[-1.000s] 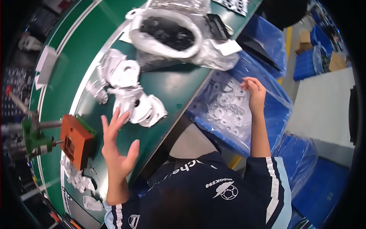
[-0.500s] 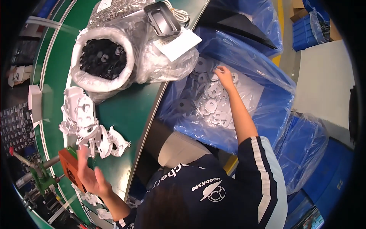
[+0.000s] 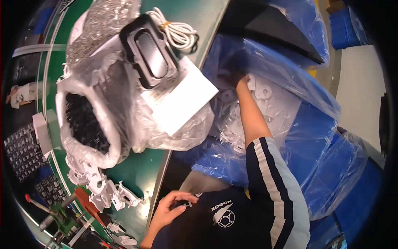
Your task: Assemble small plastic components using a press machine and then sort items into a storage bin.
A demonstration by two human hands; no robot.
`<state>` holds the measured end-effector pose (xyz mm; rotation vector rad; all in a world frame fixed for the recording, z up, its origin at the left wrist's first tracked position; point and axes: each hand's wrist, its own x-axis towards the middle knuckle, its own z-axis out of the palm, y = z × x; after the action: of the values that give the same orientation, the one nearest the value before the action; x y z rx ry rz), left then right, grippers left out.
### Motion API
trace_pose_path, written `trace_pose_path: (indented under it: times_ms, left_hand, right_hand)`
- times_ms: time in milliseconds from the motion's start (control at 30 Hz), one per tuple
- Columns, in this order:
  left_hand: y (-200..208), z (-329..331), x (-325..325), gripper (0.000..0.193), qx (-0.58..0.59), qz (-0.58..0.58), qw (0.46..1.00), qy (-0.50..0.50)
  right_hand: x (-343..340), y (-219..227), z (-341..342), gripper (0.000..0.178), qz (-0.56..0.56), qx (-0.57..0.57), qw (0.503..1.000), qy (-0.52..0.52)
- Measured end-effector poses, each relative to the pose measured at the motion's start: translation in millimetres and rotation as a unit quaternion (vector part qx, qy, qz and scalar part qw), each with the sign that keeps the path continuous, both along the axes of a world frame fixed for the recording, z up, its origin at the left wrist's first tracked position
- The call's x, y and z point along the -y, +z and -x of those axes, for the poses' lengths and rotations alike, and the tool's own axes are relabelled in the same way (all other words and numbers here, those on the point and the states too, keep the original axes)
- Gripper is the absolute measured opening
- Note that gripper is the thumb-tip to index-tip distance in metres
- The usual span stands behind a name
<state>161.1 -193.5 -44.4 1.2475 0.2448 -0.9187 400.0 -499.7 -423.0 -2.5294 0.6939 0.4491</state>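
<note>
My right hand reaches into a blue bin lined with clear plastic film, at its far side. Dark shadow and blur cover the fingers, so whatever they may hold is hidden. Flat white plastic parts with round holes lie beside and below that hand, some on a pale sheet. My left hand hovers before my shirt near the table's edge, fingers curved and thumb apart, with nothing visible in it. To its left, a heap of curved white plastic parts rests on the green table.
An open bag of small black parts stands on the table. Beyond it are a black tray, a coiled white cable and white paper. A green hand press with a red-knobbed lever stands lower left, near an orange-red block.
My left hand has come away from the white parts and the press, rightward to my front. My right hand has gone farther into the bin's shadowed far side. The whole view has shifted.
</note>
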Motion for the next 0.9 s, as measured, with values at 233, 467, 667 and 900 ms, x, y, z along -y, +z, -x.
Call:
trace_pose_path:
  times_ms: [233,467,667,900]
  left_hand:
    - [-47.0,-26.2,47.6,0.037,-0.06,-0.007,0.998,-0.016]
    - [-135.8,-65.5,104.1,0.033,0.019,-0.103,0.994,-0.034]
    - [-238.3,-99.9,148.2,0.051,0.356,-0.326,0.859,-0.171]
    - [-285.9,-78.1,145.7,0.074,0.107,-0.344,0.851,-0.383]
  right_hand:
    - [25.1,2.1,82.3,0.048,-0.069,-0.133,0.978,0.143]
    - [52.8,82.0,208.7,0.059,-0.237,-0.099,0.955,0.146]
    - [57.5,126.2,221.2,0.055,-0.196,-0.077,0.951,0.224]
    - [73.6,86.6,254.8,0.081,-0.197,-0.124,0.971,0.061]
